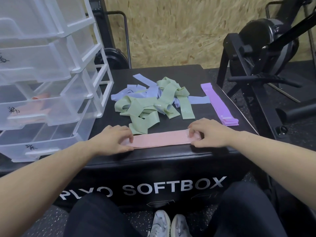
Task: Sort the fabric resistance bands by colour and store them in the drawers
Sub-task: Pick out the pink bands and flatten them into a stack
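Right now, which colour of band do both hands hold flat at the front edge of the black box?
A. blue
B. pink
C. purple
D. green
B: the left hand and right hand each grip one end of the pink band; the purple bands lie stacked at the right.

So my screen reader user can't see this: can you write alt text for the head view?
Two hands, left hand and right hand, hold the ends of a flat pink band at the near edge of a black plyo box. Behind it lies a tangle of green bands and blue bands, with stacked purple bands to the right. Clear drawers stand on the left.
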Demonstrator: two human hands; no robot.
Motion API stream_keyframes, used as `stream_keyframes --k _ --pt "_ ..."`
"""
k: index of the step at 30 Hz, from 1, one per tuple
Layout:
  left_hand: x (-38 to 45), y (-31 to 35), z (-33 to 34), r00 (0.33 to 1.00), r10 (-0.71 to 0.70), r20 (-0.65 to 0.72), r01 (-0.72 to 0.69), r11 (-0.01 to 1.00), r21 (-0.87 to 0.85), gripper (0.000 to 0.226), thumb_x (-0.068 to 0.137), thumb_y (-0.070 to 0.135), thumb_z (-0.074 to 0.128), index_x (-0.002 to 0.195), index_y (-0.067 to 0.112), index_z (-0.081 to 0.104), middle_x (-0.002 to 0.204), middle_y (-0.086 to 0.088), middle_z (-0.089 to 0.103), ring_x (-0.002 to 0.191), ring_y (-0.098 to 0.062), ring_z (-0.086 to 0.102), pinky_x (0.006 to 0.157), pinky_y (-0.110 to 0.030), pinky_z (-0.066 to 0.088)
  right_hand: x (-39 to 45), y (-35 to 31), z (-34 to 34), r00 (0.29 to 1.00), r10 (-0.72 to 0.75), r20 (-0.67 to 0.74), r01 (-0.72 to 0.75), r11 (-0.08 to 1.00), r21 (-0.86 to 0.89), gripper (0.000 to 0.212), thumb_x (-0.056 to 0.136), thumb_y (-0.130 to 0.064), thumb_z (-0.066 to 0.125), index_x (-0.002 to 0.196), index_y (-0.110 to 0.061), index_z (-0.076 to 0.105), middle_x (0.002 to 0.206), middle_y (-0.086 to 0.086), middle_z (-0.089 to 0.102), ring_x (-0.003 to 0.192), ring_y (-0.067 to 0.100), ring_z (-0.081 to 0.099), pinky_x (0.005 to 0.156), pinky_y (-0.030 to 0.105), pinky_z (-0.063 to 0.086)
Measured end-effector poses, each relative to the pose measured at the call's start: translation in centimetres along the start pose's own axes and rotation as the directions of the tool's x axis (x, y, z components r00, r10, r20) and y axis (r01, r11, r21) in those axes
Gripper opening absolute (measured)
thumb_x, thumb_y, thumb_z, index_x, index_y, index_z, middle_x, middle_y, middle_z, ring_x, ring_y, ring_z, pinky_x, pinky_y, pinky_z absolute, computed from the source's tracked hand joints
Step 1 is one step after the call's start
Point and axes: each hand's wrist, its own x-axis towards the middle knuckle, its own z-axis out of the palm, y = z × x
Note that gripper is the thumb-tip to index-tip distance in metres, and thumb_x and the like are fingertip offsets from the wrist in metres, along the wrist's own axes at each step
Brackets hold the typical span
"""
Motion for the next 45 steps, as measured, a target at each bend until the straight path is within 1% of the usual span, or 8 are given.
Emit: stream_keyframes --k 6,13,17,20,26,33,38,45 --pt "-0.2 -0.3 0.5 0.999 0.011 -0.033 -0.016 0.987 -0.159 0.016 0.089 0.041 0.070 0.095 0.040 0.055 0.116 0.020 0.050 0.108 -0.007 0.052 0.098 -0.030 0.041 0.5 0.5 0.0 1.000 -0.022 -0.003 0.022 0.999 -0.038 0.026 0.090 -0.046 0.067 0.111 -0.033 0.063 0.133 -0.017 0.054 0.120 0.016 0.047 0.095 0.039 0.039" --pt "-0.8 -0.6 0.7 0.997 -0.005 -0.080 -0.005 0.993 -0.121 0.019 0.088 0.043 0.071 0.101 0.034 0.059 0.119 0.022 0.052 0.109 -0.006 0.051 0.097 -0.030 0.042 0.6 0.7 0.1 1.000 0.001 0.003 -0.001 0.989 -0.145 0.044 0.089 -0.058 0.061 0.131 -0.044 0.058 0.152 -0.018 0.042 0.138 0.014 0.036 0.108 0.045 0.035" --pt "-1.2 -0.5 0.7 0.991 0.000 -0.130 -0.020 0.988 -0.152 0.030 0.084 0.038 0.076 0.109 0.029 0.063 0.125 0.020 0.051 0.114 -0.003 0.048 0.098 -0.019 0.035 0.0 1.1 0.0 1.000 0.021 -0.018 -0.023 0.991 -0.129 0.054 0.087 -0.064 0.058 0.138 -0.045 0.053 0.156 -0.018 0.036 0.141 0.013 0.034 0.110 0.047 0.035" --pt "-1.6 -0.7 0.6 0.994 -0.017 -0.111 -0.005 0.982 -0.189 0.027 0.085 0.029 0.074 0.110 0.030 0.063 0.125 0.021 0.051 0.113 0.001 0.049 0.096 -0.009 0.032 -0.4 1.5 0.1 1.000 0.009 -0.009 -0.010 0.988 -0.153 0.047 0.092 -0.059 0.055 0.136 -0.042 0.056 0.153 -0.014 0.043 0.140 0.016 0.038 0.108 0.047 0.038" --pt "-2.0 -0.4 0.4 0.995 -0.056 -0.087 0.044 0.989 -0.139 0.019 0.089 0.030 0.071 0.107 0.030 0.064 0.123 0.019 0.056 0.111 -0.004 0.054 0.096 -0.022 0.039 -1.1 1.1 -0.1 0.996 0.053 -0.075 -0.057 0.997 -0.050 0.064 0.089 -0.065 0.042 0.148 -0.042 0.040 0.152 -0.021 0.042 0.140 0.012 0.039 0.111 0.047 0.038" --pt "-3.3 0.8 -2.0 0.989 -0.064 -0.131 0.048 0.991 -0.124 0.014 0.091 0.034 0.064 0.102 0.039 0.059 0.116 0.023 0.056 0.104 -0.002 0.056 0.092 -0.029 0.047 -0.8 -1.7 -1.6 0.995 0.012 -0.096 -0.014 1.000 -0.018 0.039 0.096 -0.048 0.055 0.133 -0.038 0.058 0.142 -0.022 0.051 0.134 0.011 0.043 0.108 0.042 0.038" --pt "-5.5 1.5 -4.7 0.957 -0.105 -0.272 0.074 0.990 -0.122 0.023 0.094 0.036 0.061 0.117 0.036 0.059 0.104 0.022 0.058 0.093 -0.002 0.056 0.087 -0.030 0.049 0.8 -6.2 -2.9 0.989 -0.090 -0.119 0.091 0.996 -0.003 0.038 0.095 -0.043 0.058 0.132 -0.036 0.059 0.136 -0.021 0.056 0.127 0.007 0.047 0.107 0.042 0.040" --pt "-10.4 0.4 -9.6 0.803 -0.060 -0.593 0.073 0.997 -0.002 0.023 0.090 0.030 0.055 0.110 0.023 0.065 0.088 0.010 0.062 0.076 -0.010 0.054 0.074 -0.031 0.044 4.4 -14.2 -5.3 0.958 -0.256 -0.127 0.256 0.967 -0.016 0.034 0.097 -0.035 0.056 0.131 -0.032 0.060 0.128 -0.018 0.061 0.119 0.006 0.051 0.102 0.025 0.038"
